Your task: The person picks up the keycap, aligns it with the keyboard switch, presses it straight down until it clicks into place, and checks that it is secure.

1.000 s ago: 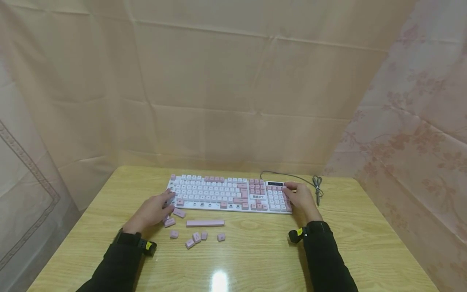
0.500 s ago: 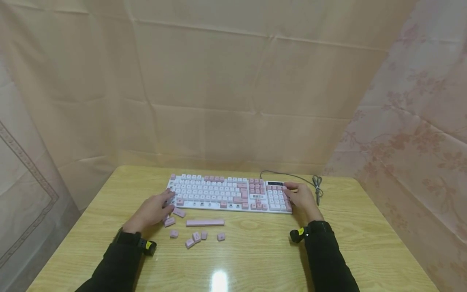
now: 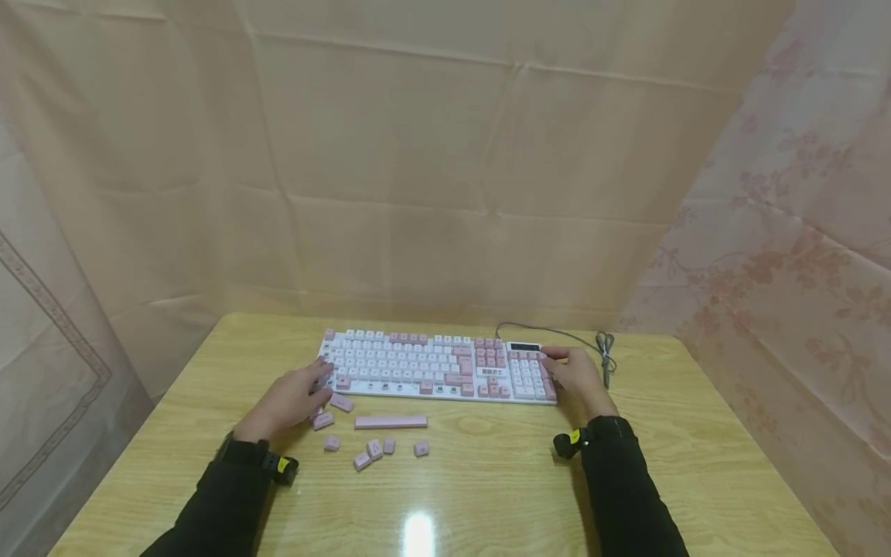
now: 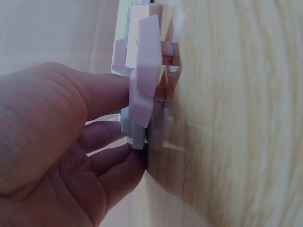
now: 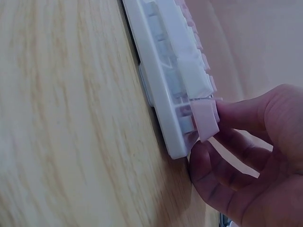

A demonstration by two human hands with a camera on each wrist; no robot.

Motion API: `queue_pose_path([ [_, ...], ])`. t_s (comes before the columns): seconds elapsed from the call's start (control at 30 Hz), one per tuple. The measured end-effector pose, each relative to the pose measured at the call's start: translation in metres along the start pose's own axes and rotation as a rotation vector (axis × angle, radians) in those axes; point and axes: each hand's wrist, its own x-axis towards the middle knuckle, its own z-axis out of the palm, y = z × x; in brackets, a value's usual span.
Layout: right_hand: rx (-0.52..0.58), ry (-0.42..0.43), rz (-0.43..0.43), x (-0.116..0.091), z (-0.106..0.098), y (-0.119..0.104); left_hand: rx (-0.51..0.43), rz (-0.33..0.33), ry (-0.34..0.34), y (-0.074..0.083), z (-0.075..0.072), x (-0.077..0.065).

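Note:
A white and pink keyboard (image 3: 400, 366) lies at the back of the table, with several bare key positions along its front row. My left hand (image 3: 288, 398) grips its left end; in the left wrist view the curled fingers (image 4: 120, 172) meet the keyboard's edge, and the thumb reaches behind loose pink keycaps (image 4: 149, 56). At the opposite end, my right hand (image 3: 578, 381) holds the keyboard, thumb on top by a pink key (image 5: 206, 118) and fingers curled against the side. A long pink spacebar (image 3: 391, 422) lies in front of the keyboard.
Several small pink keycaps (image 3: 375, 449) are scattered on the wooden table (image 3: 501, 487) before the keyboard. A grey cable (image 3: 557, 334) runs from the keyboard's back to a tied bundle (image 3: 605, 360) at the right. Beige cloth (image 3: 418, 155) hangs behind the table.

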Motion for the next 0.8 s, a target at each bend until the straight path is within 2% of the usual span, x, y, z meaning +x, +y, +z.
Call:
queue_pose_path([
  [0.13, 0.000, 0.006, -0.012, -0.0003, -0.0005, -0.0016, 0.004, 0.001, -0.002, 0.0006, -0.0013, 0.0002],
  [0.33, -0.041, 0.047, -0.095, -0.0010, 0.0005, -0.0001, 0.005, 0.003, 0.000, -0.0001, -0.0024, -0.0002],
  [0.63, -0.057, 0.048, -0.068, -0.0035, -0.0001, 0.0002, 0.004, -0.001, -0.003, -0.0006, -0.0004, -0.0008],
  [0.8, -0.104, 0.076, -0.096, -0.0029, 0.0014, -0.0025, 0.000, 0.001, 0.001, -0.0003, 0.0000, -0.0011],
])
